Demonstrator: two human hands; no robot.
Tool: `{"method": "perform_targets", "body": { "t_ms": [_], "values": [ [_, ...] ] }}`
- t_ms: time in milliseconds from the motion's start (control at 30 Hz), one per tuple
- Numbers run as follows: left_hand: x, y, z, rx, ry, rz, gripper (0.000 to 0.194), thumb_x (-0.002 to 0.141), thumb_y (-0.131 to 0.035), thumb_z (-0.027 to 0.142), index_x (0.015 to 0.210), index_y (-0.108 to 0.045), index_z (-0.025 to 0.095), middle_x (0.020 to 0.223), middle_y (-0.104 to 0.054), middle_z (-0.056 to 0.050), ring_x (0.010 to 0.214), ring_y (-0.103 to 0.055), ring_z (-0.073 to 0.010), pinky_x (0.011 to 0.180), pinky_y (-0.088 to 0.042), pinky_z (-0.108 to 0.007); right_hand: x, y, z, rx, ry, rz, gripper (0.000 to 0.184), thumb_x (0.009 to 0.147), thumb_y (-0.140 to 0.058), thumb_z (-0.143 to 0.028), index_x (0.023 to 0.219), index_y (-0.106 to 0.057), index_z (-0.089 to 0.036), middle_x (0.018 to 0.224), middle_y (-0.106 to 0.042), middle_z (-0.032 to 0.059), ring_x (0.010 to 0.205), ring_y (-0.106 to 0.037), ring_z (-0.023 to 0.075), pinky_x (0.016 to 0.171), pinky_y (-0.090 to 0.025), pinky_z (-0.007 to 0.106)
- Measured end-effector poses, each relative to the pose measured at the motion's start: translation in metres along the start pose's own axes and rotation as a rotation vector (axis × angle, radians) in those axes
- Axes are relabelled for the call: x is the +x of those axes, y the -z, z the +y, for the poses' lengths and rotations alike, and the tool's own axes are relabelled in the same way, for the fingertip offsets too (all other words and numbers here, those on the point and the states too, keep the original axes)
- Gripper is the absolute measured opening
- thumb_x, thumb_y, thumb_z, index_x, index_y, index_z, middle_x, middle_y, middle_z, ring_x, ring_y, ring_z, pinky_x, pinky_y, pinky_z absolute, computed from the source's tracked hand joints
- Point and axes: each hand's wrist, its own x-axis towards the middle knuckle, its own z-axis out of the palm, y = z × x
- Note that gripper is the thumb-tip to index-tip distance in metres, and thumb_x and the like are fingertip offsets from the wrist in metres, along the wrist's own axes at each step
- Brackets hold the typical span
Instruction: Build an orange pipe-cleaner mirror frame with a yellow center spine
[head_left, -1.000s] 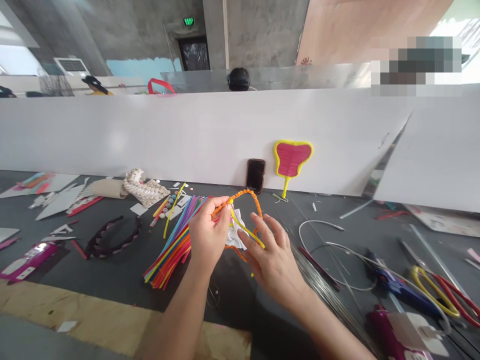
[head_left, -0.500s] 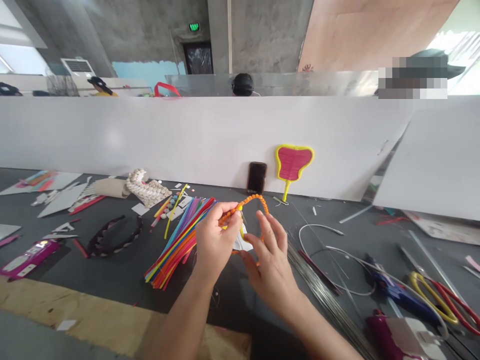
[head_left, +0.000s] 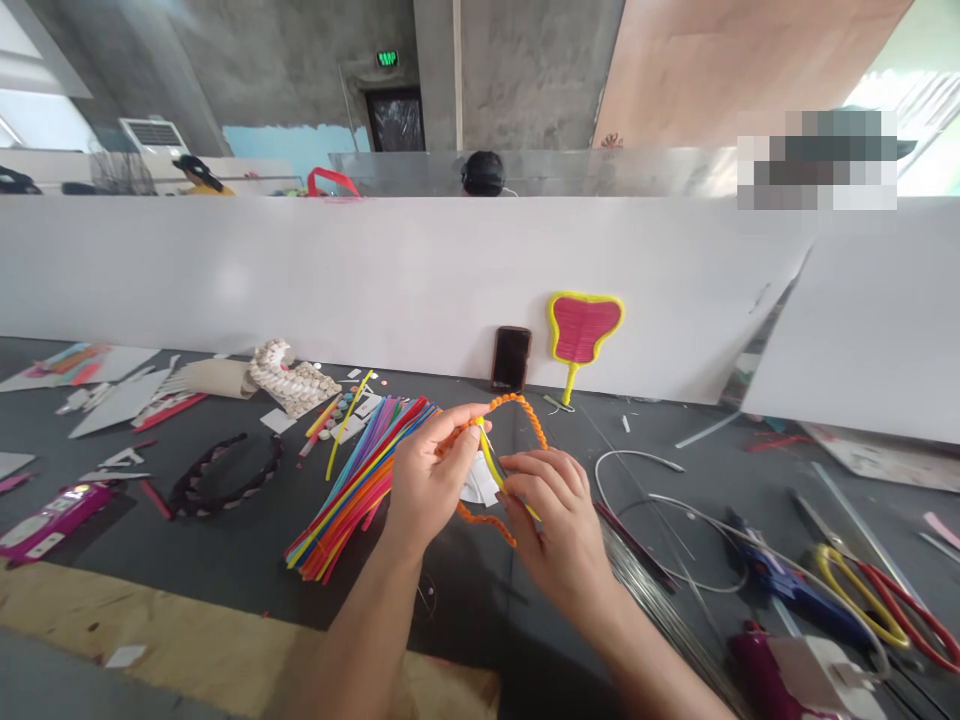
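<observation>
At your far left lies a magenta device, then a dark braided headband. A bundle of coloured strips sits just beside your left hand, which partly covers it. That hand's thumb and finger pinch an orange twisted loop, held above the table between your 2 hands. Your right hand has its fingertips closed on a yellow strip in front of a white scrap. Beyond stand a phone and a red-and-yellow fan. Thin wires run beside your right forearm; further right are a blue glue gun and scissors.

The dark grey table meets a white partition; behind it are a door and, rightward, a black-capped head.
</observation>
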Motion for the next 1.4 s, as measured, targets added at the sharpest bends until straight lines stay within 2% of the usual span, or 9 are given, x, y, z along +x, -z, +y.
{"method": "perform_targets", "body": {
  "t_ms": [200,400,533,633,800,1033,1167,1267,1400],
  "values": [
    [0.002,0.002,-0.008,-0.11,0.06,-0.01,0.026,0.081,-0.06,0.035,0.099,-0.069,0.018,0.088,-0.074,-0.006,0.079,-0.07,-0.0189,0.072,-0.058,-0.029,0.001,0.006,0.0,0.008,0.005,-0.017,0.012,0.087,-0.051,-0.013,0.084,-0.058,-0.022,0.097,-0.068,0.0024,0.094,-0.056,0.0185,0.09,-0.039,0.04],
    [0.001,-0.003,-0.008,0.088,-0.025,0.055,0.019,0.081,-0.06,0.029,0.094,-0.071,0.021,0.087,-0.074,-0.003,0.076,-0.069,-0.0162,0.069,-0.057,-0.024,-0.003,0.007,-0.007,-0.154,-0.017,-0.014,0.01,0.086,-0.056,-0.018,0.083,-0.064,-0.023,0.087,-0.066,0.0047,0.08,-0.052,0.0196,0.073,-0.042,0.034],
    [-0.001,-0.007,-0.007,0.132,-0.045,0.033,0.017,0.081,-0.059,0.026,0.092,-0.071,0.021,0.09,-0.074,-0.002,0.081,-0.069,-0.0164,0.07,-0.056,-0.024,-0.008,0.003,-0.009,-0.029,0.014,-0.121,0.014,0.089,-0.051,-0.015,0.086,-0.063,-0.019,0.076,-0.068,0.0032,0.07,-0.056,0.0159,0.066,-0.042,0.028],
    [-0.001,-0.007,-0.006,0.133,-0.032,0.044,0.017,0.081,-0.059,0.025,0.091,-0.071,0.02,0.087,-0.075,-0.002,0.079,-0.07,-0.016,0.068,-0.056,-0.023,-0.01,0.006,-0.012,0.081,-0.101,-0.18,0.014,0.089,-0.048,-0.015,0.088,-0.061,-0.018,0.073,-0.067,0.0024,0.066,-0.059,0.0144,0.062,-0.042,0.025],
    [0.003,-0.003,-0.007,0.137,-0.017,0.115,0.018,0.08,-0.059,0.027,0.091,-0.071,0.019,0.085,-0.075,-0.003,0.076,-0.07,-0.0164,0.067,-0.056,-0.023,-0.003,0.026,-0.02,0.339,-0.388,-0.565,0.01,0.084,-0.053,-0.017,0.09,-0.059,-0.021,0.079,-0.066,-0.0006,0.062,-0.057,0.0121,0.054,-0.039,0.021],
    [0.009,0.004,-0.007,0.116,0.005,0.209,0.018,0.077,-0.061,0.028,0.087,-0.072,0.018,0.08,-0.075,-0.003,0.072,-0.07,-0.0178,0.062,-0.057,-0.025,0.005,0.045,-0.011,0.769,-0.66,-0.719,0.019,0.086,-0.053,-0.035,0.091,-0.057,-0.017,0.074,-0.061,0.0,0.06,-0.052,0.0104,0.049,-0.035,0.02],
    [0.007,0.002,-0.006,0.144,-0.018,0.212,0.018,0.078,-0.06,0.027,0.088,-0.072,0.018,0.081,-0.075,-0.003,0.072,-0.07,-0.0176,0.063,-0.057,-0.024,0.001,0.037,-0.006,0.467,-0.511,-0.621,0.008,0.086,-0.052,-0.02,0.083,-0.059,-0.02,0.073,-0.06,-0.0013,0.062,-0.051,0.0108,0.055,-0.036,0.021],
    [0.003,-0.004,-0.007,0.167,-0.038,0.175,0.018,0.08,-0.058,0.026,0.09,-0.071,0.02,0.085,-0.075,-0.003,0.076,-0.07,-0.0167,0.066,-0.055,-0.023,-0.004,0.026,-0.008,0.255,-0.356,-0.493,0.017,0.085,-0.048,-0.011,0.08,-0.061,-0.021,0.079,-0.061,0.0008,0.067,-0.054,0.0126,0.059,-0.037,0.022],
    [-0.002,-0.011,-0.01,0.218,-0.039,0.121,0.018,0.08,-0.057,0.026,0.09,-0.072,0.021,0.085,-0.075,-0.001,0.074,-0.068,-0.015,0.064,-0.053,-0.021,-0.005,0.022,-0.011,0.363,-0.396,-0.36,0.015,0.089,-0.047,-0.018,0.081,-0.06,-0.021,0.077,-0.061,0.0019,0.068,-0.056,0.0135,0.061,-0.041,0.023]
  ]
}}
